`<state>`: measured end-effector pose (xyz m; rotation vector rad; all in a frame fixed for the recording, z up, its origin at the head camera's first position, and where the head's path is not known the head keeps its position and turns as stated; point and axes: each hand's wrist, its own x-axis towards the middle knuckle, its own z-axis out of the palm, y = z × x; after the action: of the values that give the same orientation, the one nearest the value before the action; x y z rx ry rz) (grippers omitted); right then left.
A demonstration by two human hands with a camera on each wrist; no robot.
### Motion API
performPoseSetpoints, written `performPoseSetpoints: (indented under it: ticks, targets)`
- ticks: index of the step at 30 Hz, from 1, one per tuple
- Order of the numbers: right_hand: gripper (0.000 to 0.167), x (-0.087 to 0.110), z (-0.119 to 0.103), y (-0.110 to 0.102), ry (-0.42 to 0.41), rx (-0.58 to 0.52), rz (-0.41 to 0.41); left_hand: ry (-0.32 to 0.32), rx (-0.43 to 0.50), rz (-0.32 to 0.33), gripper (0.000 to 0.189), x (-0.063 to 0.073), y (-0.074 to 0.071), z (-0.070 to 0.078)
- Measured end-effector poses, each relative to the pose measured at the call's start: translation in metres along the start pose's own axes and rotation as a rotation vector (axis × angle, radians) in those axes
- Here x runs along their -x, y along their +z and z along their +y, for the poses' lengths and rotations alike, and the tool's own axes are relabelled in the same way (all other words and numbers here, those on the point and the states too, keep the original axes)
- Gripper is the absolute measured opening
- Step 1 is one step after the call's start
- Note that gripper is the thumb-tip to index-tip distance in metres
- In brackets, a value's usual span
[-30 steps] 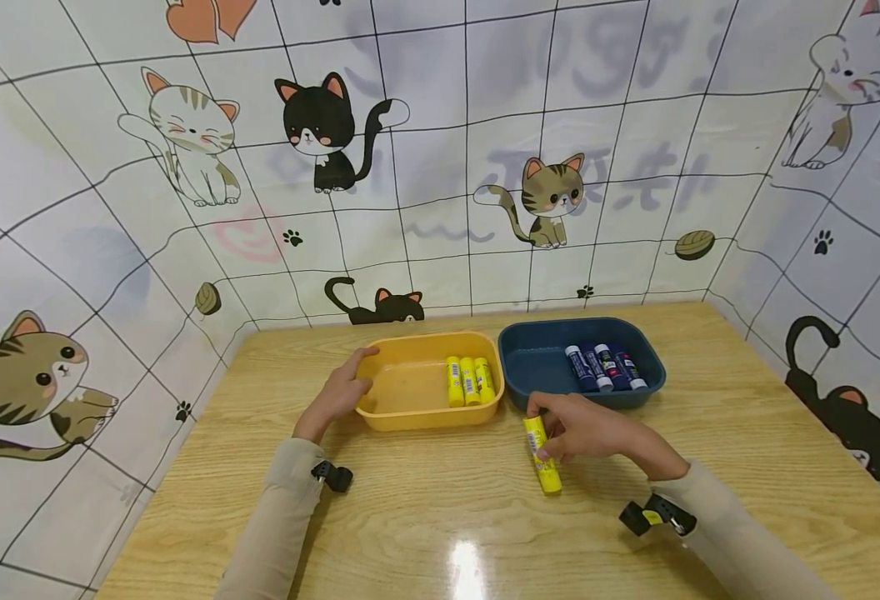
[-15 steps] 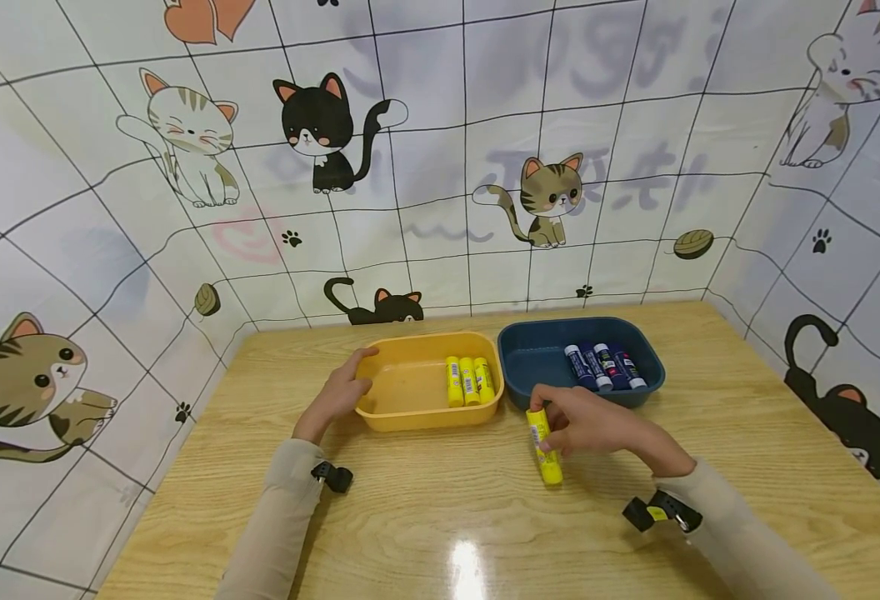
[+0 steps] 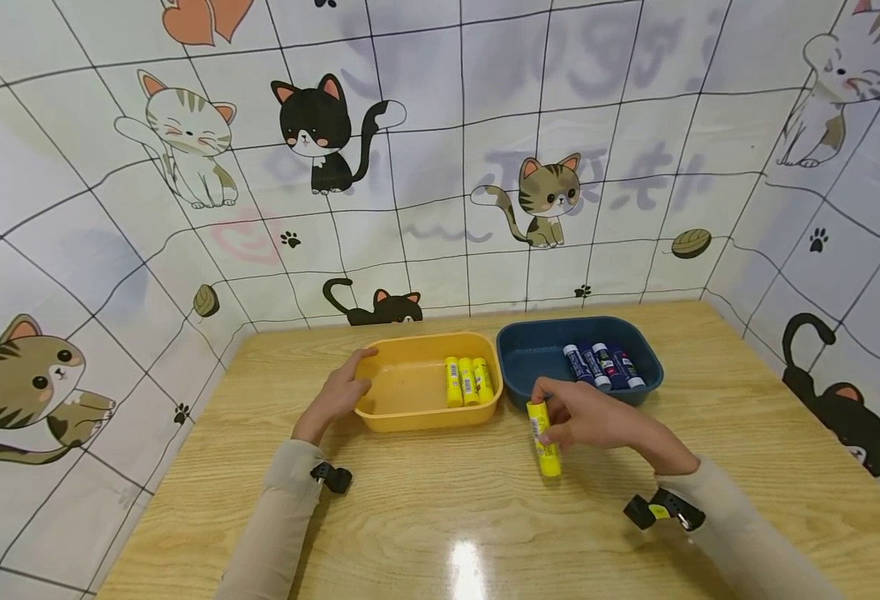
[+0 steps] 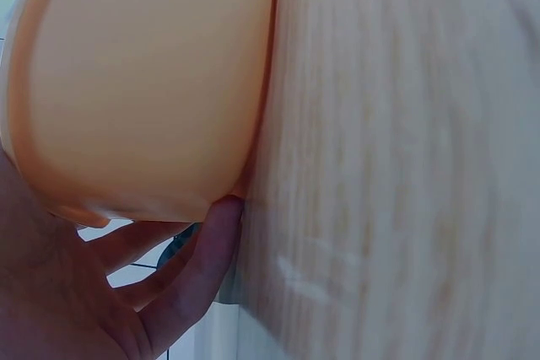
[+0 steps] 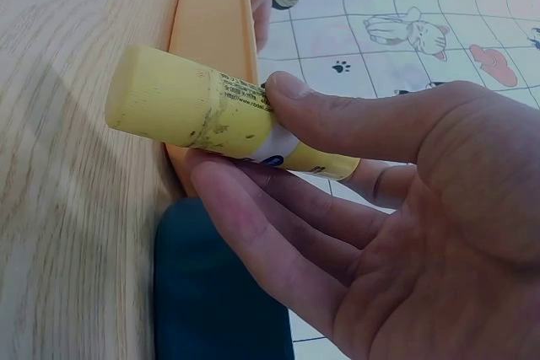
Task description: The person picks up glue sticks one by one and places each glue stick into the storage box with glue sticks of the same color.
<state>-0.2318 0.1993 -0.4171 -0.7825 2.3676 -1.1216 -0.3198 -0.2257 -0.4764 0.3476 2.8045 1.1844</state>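
In the head view my right hand pinches a yellow glue stick between thumb and fingers. The stick is tilted above the table, in front of the blue bin. The right wrist view shows the thumb on one side of the glue stick and fingers on the other. My left hand grips the left end of the yellow bin. Its fingers press that end wall in the left wrist view, where the thumb is mostly hidden. Three yellow glue sticks lie side by side at the yellow bin's right end.
Several dark blue glue sticks with white caps lie in the right half of the blue bin. Both bins stand side by side on the wooden table, near the cat-patterned wall covering behind and at both sides.
My right hand has lifted slightly away from the front of the table with the yellow glue stick, which now stands a bit more upright. My left hand stays on the yellow bin.
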Motion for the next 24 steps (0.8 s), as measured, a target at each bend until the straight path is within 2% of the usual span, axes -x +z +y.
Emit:
performPoseSetpoints:
  ticks: [16,24]
  targets:
    - [0.036,-0.005,-0.011,-0.003,-0.024,0.011,0.026,-0.001,-0.002,0.005,0.064,0.002,-0.001,-0.002]
    - [0.038,-0.013,-0.021,-0.009,-0.026,0.044,0.07,-0.002,-0.007,0.007,0.064,0.0,0.001,0.0]
